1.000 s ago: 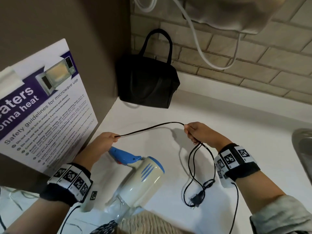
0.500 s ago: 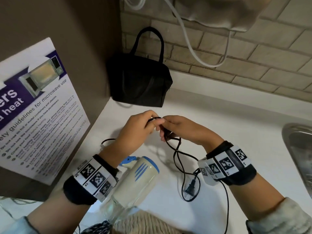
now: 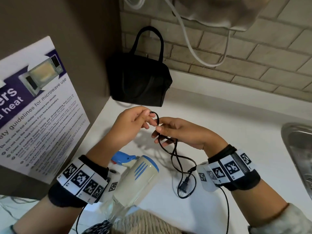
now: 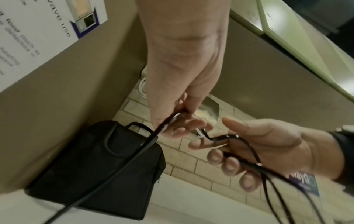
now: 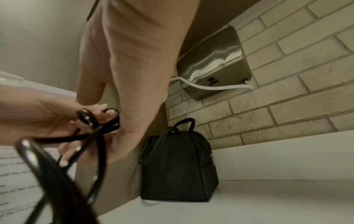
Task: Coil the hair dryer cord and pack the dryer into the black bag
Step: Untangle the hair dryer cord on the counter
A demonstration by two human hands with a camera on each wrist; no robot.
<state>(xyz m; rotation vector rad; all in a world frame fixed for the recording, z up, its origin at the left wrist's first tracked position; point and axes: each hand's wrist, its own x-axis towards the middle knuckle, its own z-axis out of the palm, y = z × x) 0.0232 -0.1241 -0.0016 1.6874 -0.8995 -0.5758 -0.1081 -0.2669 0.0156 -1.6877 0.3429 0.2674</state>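
The left hand (image 3: pixel 130 125) pinches a bend of the black cord (image 3: pixel 175 152) between thumb and fingertips, just beside the right hand (image 3: pixel 182 132), whose curled fingers hold the gathered loops. The loops hang below the right hand, the plug (image 3: pixel 184 184) lying on the white counter (image 3: pixel 219 119). The hair dryer (image 3: pixel 135 181) lies under the left wrist, its blue handle toward the left. Beyond both hands the black bag (image 3: pixel 140 81) stands upright in the corner, closed, well apart from the dryer.

Only the right wrist view shows the steel wall unit (image 5: pixel 214 66) above the bag, with a small red light. Only the head view shows the dryer, the plug and a sink rim (image 3: pixel 297 149). The poster (image 3: pixel 33 105) left of the left hand reads "guidelines for microwave use".
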